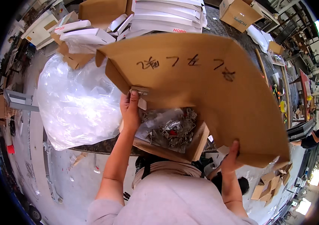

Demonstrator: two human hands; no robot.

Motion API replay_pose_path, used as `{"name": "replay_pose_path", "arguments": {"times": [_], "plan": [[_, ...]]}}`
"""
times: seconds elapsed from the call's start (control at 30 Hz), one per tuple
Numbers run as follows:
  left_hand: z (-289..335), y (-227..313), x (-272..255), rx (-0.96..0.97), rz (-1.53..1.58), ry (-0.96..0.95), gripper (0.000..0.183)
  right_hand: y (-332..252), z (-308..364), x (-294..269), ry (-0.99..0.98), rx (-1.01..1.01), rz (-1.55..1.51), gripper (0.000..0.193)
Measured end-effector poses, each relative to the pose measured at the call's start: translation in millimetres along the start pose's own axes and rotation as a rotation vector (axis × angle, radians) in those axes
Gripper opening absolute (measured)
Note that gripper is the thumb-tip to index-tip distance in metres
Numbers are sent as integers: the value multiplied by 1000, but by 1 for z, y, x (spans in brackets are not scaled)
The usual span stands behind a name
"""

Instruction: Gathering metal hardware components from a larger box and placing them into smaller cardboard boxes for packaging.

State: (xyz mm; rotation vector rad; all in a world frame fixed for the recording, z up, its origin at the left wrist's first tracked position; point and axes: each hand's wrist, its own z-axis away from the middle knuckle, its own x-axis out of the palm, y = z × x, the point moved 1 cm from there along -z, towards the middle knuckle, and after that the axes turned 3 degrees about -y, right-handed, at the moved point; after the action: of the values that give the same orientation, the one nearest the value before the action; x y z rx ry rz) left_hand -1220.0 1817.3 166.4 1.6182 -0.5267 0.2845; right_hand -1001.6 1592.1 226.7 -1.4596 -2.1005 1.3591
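Observation:
A large brown cardboard box lid (189,78) with black handwriting is held up in front of me, tilted and bowed. My left hand (131,110) closes on its left end, thumb up; by the thumb shows a small grey piece (140,90), perhaps metal. My right hand (230,159) grips the lower right edge, thumb on the face and fingers hidden behind. Below the lid stands an open cardboard box (200,140) against the table edge near my waist. Inside it lie small metal fittings (172,137) and clear plastic bags (161,118); the lid hides its far part.
A big bag of white plastic wrap (77,105) lies left on the dark table (213,24). White flat boxes (167,17) are stacked at the back, with another brown carton (240,15) to their right. Torn cardboard (266,187) lies on the floor. A person (316,135) stands far right.

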Motion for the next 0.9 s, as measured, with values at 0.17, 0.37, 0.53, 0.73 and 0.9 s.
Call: {"name": "replay_pose_path", "arguments": {"times": [0.17,0.37,0.53,0.73,0.9], "plan": [[-4,18,18,85,-105,-44,34,5,-24,-17,215,71,-47,26],[0,41,44,134,-218,-113,34,8,-66,-54,334,110,-128,28],[3,48,56,55,-190,-117,35,24,-83,-81,435,124,-309,28],[12,10,68,267,-424,60,36,33,-74,-96,558,4,-221,30],[26,7,77,327,-460,100,35,59,-80,-106,563,71,-268,36]]}}
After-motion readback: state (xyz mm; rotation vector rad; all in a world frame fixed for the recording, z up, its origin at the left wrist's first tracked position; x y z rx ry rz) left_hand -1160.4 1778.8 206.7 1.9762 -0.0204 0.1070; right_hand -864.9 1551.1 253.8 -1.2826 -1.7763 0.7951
